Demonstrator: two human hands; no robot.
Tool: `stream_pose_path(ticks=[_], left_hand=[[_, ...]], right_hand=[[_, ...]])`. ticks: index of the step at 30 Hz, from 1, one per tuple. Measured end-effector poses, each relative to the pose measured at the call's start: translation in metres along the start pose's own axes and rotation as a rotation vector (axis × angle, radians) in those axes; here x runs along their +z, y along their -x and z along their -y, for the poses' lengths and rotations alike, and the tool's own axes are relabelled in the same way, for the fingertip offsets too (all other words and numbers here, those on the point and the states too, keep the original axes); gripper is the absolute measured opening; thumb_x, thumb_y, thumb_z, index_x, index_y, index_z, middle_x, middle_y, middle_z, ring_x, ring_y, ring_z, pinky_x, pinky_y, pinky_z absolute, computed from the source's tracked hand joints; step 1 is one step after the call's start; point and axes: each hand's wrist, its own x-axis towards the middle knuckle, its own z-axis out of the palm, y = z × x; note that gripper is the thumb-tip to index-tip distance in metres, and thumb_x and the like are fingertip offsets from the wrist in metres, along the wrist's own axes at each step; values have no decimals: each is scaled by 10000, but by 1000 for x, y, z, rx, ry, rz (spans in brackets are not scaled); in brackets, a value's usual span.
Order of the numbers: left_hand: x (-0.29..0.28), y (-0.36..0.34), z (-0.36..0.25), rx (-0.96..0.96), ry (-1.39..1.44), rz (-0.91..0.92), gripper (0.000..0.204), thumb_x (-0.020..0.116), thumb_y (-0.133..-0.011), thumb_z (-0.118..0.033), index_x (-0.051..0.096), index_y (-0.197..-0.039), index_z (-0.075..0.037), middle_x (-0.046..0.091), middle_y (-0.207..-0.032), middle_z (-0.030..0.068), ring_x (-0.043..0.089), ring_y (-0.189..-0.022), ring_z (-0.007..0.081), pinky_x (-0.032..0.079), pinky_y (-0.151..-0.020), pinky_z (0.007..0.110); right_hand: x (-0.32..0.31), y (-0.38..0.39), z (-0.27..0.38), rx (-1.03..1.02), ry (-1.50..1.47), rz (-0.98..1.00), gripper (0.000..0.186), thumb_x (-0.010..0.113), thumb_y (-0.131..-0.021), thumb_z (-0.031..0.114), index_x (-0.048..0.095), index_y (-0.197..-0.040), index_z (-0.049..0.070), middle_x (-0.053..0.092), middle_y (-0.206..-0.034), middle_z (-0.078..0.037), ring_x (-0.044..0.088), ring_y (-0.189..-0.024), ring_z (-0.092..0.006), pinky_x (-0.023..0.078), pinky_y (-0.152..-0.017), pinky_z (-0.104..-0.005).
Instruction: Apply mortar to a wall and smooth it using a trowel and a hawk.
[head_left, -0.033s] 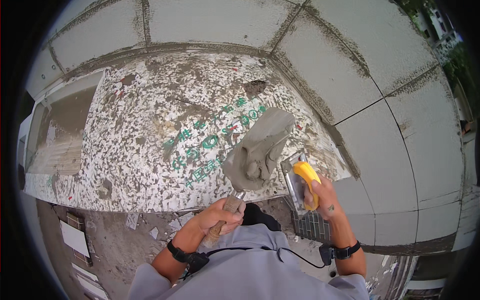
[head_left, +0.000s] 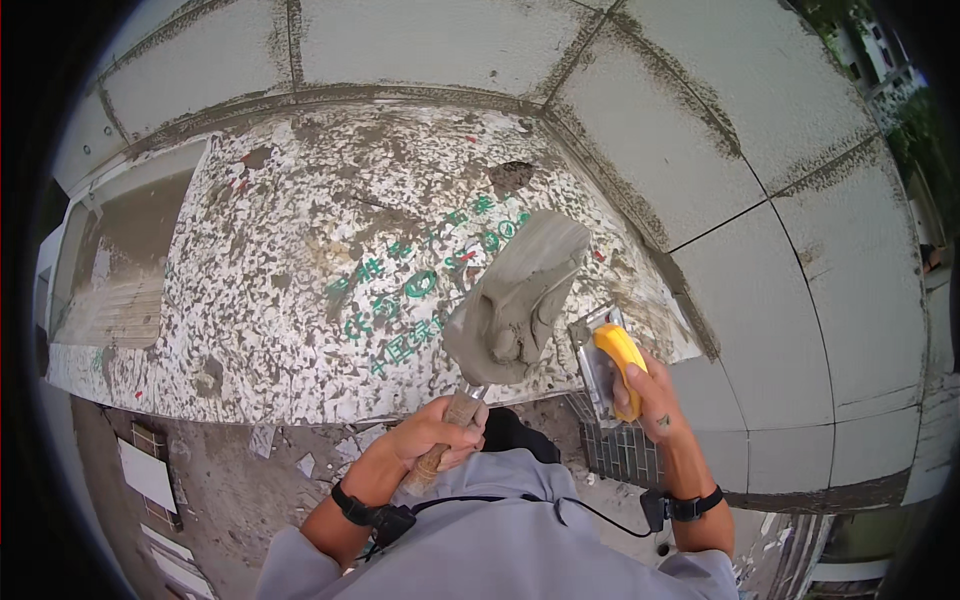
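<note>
My left hand (head_left: 438,440) is wrapped round the worn wooden handle of a trowel (head_left: 540,240). The broad blade points up and away to the right, coated grey, and a lump of wet mortar (head_left: 508,338) lies on its near half. In my right hand (head_left: 655,398) is the yellow grip of a plastering trowel (head_left: 620,350). Its metal plate is tilted, with the near side partly hidden by the grip and fingers. Both tools are held over a white, mortar-spattered board (head_left: 280,310) with green lettering, apart from each other.
Pale panels (head_left: 690,140) with mortar-smeared joints rise behind and to the right of the board. A tray-like recess (head_left: 120,270) with brown residue sits at the far left. Below the board's near edge, broken white pieces (head_left: 263,440) litter the dirty floor beside a dark grid-like panel (head_left: 625,455).
My right hand and the yellow-gripped trowel have shifted slightly right, and its plate has turned a little. The trowel in my left hand is almost unmoved.
</note>
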Motion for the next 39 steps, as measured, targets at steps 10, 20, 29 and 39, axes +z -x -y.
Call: stream_pose_path(ticks=[10, 20, 29, 39], left_hand=[[-5, -3, 1, 123, -373, -262, 210, 708, -803, -88, 537, -901, -14, 563, -639, 35, 524, -497, 94, 437, -477, 257], [-24, 3, 11, 178, -350, -361, 239, 718, -784, -45, 518, -911, -19, 555, -690, 24, 513, -503, 87, 423, -448, 261], [-17, 23, 19, 184, -60, -695, 305, 729, -720, 25, 514, -935, 0, 551, -669, 47, 543, -480, 121, 437, -428, 288], [-16, 16, 17, 243, -31, -688, 281, 741, -714, -22, 523, -891, -15, 534, -630, 51, 532, -458, 136, 441, -440, 281]], right_hand=[[23, -5, 61, -441, 1244, 161, 474, 609, -913, 307, 473, -1262, 16, 603, -881, -206, 586, -835, -393, 450, -729, -440], [-64, -182, 55, -550, 1349, -314, 397, 579, -935, 292, 438, -1191, 24, 637, -780, -241, 620, -722, -459, 470, -636, -516], [-128, -370, 31, -477, 1593, -468, 351, 550, -939, 332, 425, -1055, 26, 659, -778, -263, 637, -698, -462, 493, -632, -558], [-127, -404, 38, -596, 1663, -728, 388, 559, -940, 322, 400, -1134, 26, 670, -787, -222, 655, -669, -413, 508, -552, -494]])
